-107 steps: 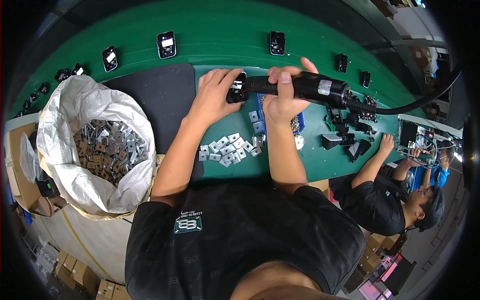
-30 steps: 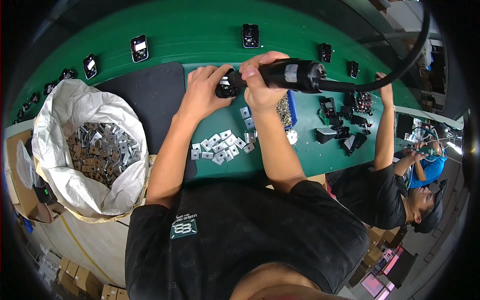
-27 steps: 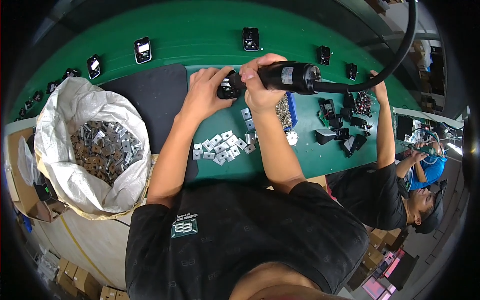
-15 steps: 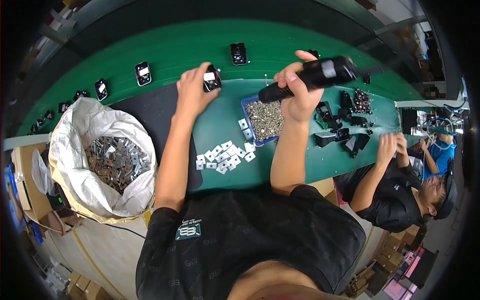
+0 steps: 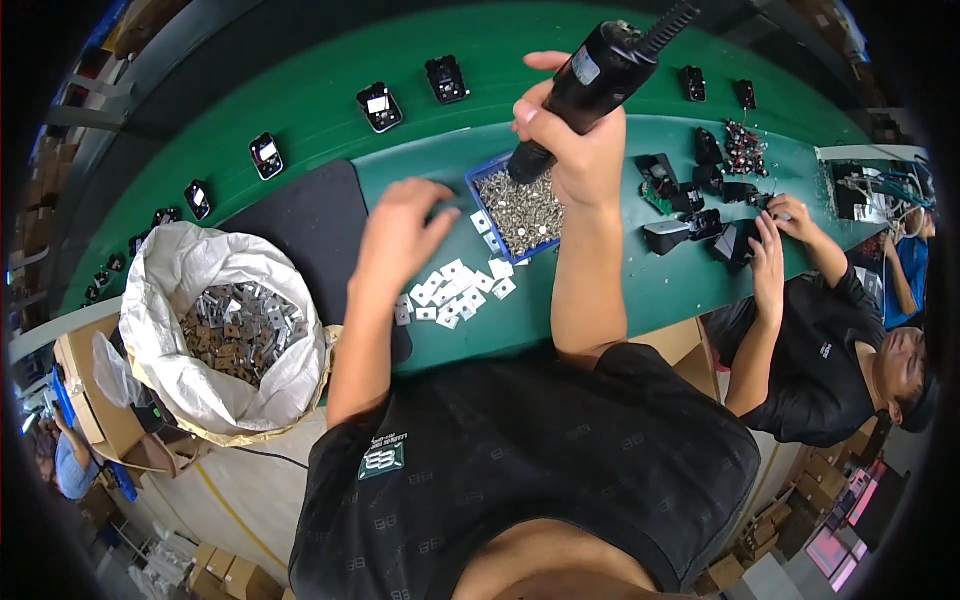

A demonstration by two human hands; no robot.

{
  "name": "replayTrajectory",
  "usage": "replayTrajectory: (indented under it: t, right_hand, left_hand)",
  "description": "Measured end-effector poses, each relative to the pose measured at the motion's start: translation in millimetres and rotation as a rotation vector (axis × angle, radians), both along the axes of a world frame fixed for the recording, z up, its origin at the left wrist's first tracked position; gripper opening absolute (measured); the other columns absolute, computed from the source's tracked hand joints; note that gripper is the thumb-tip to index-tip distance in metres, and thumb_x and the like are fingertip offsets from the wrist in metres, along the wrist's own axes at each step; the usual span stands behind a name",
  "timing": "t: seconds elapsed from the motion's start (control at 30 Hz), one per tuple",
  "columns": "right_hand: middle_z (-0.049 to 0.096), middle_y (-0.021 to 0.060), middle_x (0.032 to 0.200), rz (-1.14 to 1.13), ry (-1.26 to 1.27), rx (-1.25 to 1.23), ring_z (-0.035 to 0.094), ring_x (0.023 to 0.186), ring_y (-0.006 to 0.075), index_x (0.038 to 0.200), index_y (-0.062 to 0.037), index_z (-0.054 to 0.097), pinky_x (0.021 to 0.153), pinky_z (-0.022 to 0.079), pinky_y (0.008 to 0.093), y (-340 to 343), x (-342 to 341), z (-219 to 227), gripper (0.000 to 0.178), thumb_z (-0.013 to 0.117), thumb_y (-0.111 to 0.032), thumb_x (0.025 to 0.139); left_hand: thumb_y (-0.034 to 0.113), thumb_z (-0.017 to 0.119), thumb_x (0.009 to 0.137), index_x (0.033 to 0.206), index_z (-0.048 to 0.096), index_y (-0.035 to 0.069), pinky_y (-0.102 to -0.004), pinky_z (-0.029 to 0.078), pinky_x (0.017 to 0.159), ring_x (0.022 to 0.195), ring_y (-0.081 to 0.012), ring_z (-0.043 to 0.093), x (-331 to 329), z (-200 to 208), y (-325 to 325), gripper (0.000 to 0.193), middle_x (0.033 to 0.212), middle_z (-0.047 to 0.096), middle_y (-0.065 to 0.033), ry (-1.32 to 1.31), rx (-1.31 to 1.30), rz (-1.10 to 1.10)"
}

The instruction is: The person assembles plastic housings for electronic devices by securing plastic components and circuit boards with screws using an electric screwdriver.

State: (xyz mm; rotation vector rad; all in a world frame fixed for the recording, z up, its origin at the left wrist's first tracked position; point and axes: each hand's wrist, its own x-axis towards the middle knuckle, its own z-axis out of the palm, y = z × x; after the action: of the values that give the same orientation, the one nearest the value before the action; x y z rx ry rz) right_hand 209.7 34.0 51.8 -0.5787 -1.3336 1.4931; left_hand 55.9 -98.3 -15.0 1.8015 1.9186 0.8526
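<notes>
My right hand grips a black electric screwdriver, its coiled cord rising at the top. The tool's lower end is over the small screws that fill a blue tray. Whether its tip touches a screw I cannot tell. Held over the green table, my left hand has its fingers apart and nothing in them. Square metal plates with holes are scattered just below and right of it. Beyond it, a black housing with a white patch lies on the green belt.
A white sack of metal clips stands at the left, near a black mat. More black housings line the belt. At the right, a co-worker's hands are among black parts and a wire heap.
My left hand has let go of a black housing and drawn back toward me. My right hand has tilted the screwdriver steeper, its lower end now over the screws.
</notes>
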Motion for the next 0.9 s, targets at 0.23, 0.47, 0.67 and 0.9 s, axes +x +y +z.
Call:
replayTrajectory:
  t: [0.23,0.47,0.67,0.9]
  right_hand:
    - [0.058,0.0071,0.069,0.043,0.123,-0.035,0.055,0.06,0.0138,0.113,0.0071,0.053,0.062,0.048,0.0311,-5.9,6.4,5.1,0.044,0.065,0.001,0.072]
    - [0.059,0.0063,0.07,0.001,0.14,-0.034,0.055,0.06,0.013,0.112,0.0062,0.054,0.061,0.047,0.0284,-3.4,21.9,10.7,0.043,0.066,0.002,0.071]
    - [0.06,0.0036,0.072,0.037,0.101,-0.074,0.055,0.063,0.0085,0.111,0.0051,0.055,0.059,0.042,0.0229,-1.9,25.5,12.1,0.044,0.069,0.001,0.07]
    - [0.06,0.0032,0.071,0.022,0.16,-0.089,0.054,0.063,0.0078,0.111,0.0057,0.054,0.059,0.041,0.0226,2.2,31.8,8.7,0.044,0.07,0.0,0.071]
  left_hand:
    - [0.011,0.072,0.073,0.099,0.062,0.002,-0.0411,0.047,0.083,0.095,-0.0342,0.057,18.6,-29.8,-5.0,0.029,0.102,0.061,-0.0134,-0.064,0.02,-0.18]
    - [0.014,0.074,0.073,0.091,0.063,0.0,-0.042,0.048,0.076,0.088,-0.0356,0.059,18.2,-22.3,-0.1,0.025,0.091,0.06,-0.0148,-0.073,-0.115,-0.149]
    - [0.011,0.069,0.08,0.089,0.064,0.001,-0.0412,0.051,0.069,0.08,-0.0342,0.061,8.8,-25.7,2.6,0.015,0.09,0.062,-0.0145,0.075,0.01,-0.076]
    - [0.007,0.067,0.08,0.087,0.064,0.0,-0.041,0.05,0.068,0.077,-0.0347,0.062,7.4,-35.8,9.1,0.01,0.086,0.063,-0.0161,0.115,0.096,-0.109]
